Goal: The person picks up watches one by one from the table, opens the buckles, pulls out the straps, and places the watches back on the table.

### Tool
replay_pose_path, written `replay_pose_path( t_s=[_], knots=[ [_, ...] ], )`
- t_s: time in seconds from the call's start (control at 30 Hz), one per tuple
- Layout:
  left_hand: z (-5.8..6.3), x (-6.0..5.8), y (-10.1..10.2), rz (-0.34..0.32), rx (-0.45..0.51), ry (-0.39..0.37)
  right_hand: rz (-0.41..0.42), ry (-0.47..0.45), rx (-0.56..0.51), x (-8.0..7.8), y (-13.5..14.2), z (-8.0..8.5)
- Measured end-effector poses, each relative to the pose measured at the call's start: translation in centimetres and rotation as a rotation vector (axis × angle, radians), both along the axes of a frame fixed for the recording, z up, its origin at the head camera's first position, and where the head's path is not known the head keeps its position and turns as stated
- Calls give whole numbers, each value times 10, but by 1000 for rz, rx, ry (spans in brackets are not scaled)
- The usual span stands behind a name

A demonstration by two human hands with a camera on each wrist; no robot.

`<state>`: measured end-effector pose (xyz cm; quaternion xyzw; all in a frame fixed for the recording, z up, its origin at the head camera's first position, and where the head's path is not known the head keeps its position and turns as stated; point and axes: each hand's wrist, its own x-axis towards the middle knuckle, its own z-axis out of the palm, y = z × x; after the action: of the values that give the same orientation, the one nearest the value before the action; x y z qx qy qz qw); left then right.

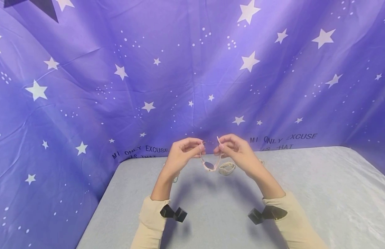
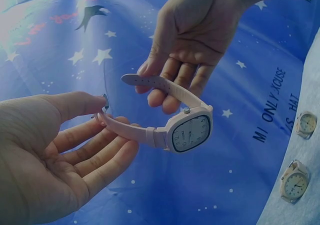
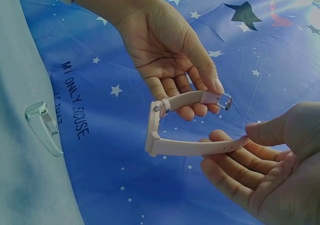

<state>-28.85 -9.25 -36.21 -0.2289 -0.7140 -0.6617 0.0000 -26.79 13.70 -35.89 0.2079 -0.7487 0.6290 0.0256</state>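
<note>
Buckle [image 3: 228,103] and holed tip [image 2: 131,79] of a pink watch [image 2: 191,134] are being pinched by half-curled left hand [image 1: 182,154] and right hand [image 1: 238,151] respectively.

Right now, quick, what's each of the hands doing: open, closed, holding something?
Left hand: holding the pink watch, pinching the buckle end of its strap.
Right hand: holding the same watch, pinching the holed end.

Purple star-print cloth [image 1: 180,83] behind grey-covered table [image 1: 214,221].
</note>
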Motion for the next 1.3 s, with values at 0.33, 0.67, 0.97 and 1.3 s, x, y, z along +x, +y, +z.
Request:
replay_pose_path(
  t_s=[0.33,0.67,0.97,1.3],
  knots=[
    [-2,-1,-3,9,7,-16,6,-6,-10,-3,-1,-4],
    [-1,-3,-7,-21,-31,-28,-3,-43,-29,-6,-5,-7],
    [-2,-8,-11,-50,-62,-57,-21,-63,-39,-10,-9,-12],
    [-6,-12,-13,-29,-86,-118,-45,-90,-64,-14,-15,-17]
  ],
)
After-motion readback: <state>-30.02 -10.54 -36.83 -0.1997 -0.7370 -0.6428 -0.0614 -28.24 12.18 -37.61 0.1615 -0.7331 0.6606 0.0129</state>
